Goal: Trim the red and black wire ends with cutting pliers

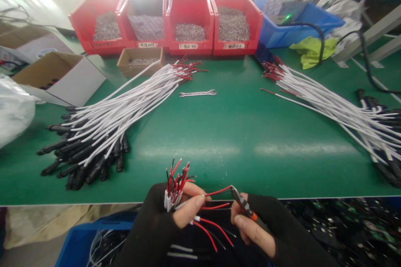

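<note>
The left hand [189, 208] is closed around a bundle of white cables [168, 201], whose red and black ends fan upward beside its fingers, over the near edge of the bench [219, 133]. Its thumb and a finger pinch one red wire [217, 192], which stretches across to the right hand [255, 231]. That hand is wrapped around pliers [246, 206], their tips at the wire's far end.

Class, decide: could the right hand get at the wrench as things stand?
Probably yes: nothing tall stands between the right hand and the wrench, though the pliers in that hand would likely hinder grasping.
</note>
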Motion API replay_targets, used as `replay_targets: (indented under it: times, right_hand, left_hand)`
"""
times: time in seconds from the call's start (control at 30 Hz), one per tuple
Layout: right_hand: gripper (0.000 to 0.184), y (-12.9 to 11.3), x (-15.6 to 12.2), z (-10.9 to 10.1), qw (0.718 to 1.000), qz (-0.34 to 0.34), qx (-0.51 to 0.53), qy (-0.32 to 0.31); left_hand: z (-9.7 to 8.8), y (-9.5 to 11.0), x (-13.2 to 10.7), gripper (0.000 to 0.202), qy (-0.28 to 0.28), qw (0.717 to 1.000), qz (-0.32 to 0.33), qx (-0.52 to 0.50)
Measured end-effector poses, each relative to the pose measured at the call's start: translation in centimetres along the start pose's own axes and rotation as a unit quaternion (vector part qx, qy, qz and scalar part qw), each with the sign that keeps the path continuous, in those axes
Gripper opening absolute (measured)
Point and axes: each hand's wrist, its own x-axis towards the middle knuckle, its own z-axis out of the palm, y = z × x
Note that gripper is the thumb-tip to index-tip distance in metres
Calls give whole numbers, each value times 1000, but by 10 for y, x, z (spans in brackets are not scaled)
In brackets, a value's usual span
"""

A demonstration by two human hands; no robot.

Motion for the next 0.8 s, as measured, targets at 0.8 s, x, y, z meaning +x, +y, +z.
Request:
replay_targets:
  times: [0.8]
  right_hand:
    - [27,12,-1,2,1000,-17,-2,5]
  left_hand:
    - [-2,3,-1,15,-2,1000,17,-22]
